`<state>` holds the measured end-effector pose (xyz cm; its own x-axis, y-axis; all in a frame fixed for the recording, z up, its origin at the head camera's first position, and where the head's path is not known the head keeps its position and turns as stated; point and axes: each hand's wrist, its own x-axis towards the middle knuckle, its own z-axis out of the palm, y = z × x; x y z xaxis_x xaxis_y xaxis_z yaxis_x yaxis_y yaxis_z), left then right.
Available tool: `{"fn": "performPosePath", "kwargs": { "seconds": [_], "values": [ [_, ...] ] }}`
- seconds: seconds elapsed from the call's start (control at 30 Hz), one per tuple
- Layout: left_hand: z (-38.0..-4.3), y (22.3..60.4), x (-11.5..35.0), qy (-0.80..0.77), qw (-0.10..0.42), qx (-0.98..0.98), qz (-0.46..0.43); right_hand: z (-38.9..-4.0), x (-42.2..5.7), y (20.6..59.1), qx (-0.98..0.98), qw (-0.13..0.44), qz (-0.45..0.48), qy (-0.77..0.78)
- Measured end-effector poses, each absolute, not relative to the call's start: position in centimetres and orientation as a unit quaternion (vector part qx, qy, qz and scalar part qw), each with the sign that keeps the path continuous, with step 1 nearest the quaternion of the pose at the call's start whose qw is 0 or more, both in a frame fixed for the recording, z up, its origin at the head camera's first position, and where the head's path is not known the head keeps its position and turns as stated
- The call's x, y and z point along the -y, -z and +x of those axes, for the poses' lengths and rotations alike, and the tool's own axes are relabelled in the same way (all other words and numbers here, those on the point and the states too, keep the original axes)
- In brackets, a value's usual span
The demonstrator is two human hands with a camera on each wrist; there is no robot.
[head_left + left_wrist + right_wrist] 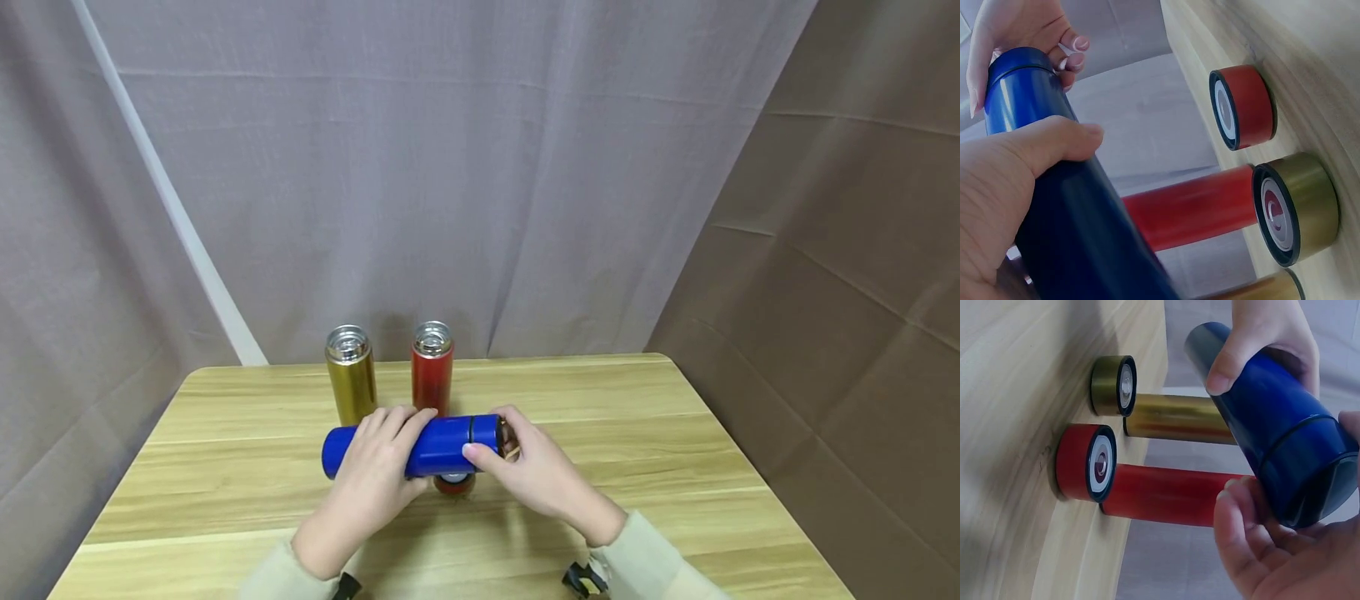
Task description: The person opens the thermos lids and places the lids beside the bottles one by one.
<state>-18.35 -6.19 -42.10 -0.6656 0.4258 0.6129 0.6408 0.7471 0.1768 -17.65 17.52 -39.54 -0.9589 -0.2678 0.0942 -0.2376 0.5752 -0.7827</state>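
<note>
A blue thermos bottle point(442, 446) lies nearly level in the air above the table, its lidded end to the right. My left hand point(378, 475) grips its body, thumb underneath and fingers over the top. Around the blue lid point(486, 431) my right hand point(543, 471) holds on, thumb on the near side and fingers curled at the other side. A dark line rings the joint of lid and body. Below the bottle, a red lid point(1252, 106) and a gold lid point(1315, 209) rest on the table with their inner sides up; the gold one is hidden in the head view.
Behind the blue bottle stand a gold bottle point(354, 387) and a red bottle point(432, 382), both upright and without lids, with silvery necks. The wooden table point(637, 450) reaches back to a grey curtain point(450, 208), and a brown curtain point(862, 275) hangs along the right.
</note>
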Motion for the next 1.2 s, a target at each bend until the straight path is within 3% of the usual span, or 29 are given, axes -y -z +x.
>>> {"fn": "performPosePath", "kwargs": {
  "seconds": [0.4,0.67,0.9,0.97,1.2],
  "values": [
    [-18.5,41.7,6.6,0.2,0.269,0.89,-0.309,-17.6,-17.9,39.6,-0.861,0.04,-0.182,0.473],
    [-18.5,41.5,7.1,0.21,0.23,0.9,-0.304,-17.2,-18.0,39.4,-0.878,-0.012,-0.263,0.399],
    [-18.7,41.5,7.4,0.233,0.19,0.904,-0.305,-17.3,-18.0,40.0,-0.878,-0.126,-0.368,0.28],
    [-18.7,41.6,7.3,0.232,0.191,0.904,-0.305,-17.4,-18.0,40.2,-0.878,-0.135,-0.362,0.283],
    [-18.5,41.8,7.0,0.212,0.219,0.907,-0.29,-17.3,-17.8,40.1,-0.894,-0.061,-0.212,0.39]
  ]
}}
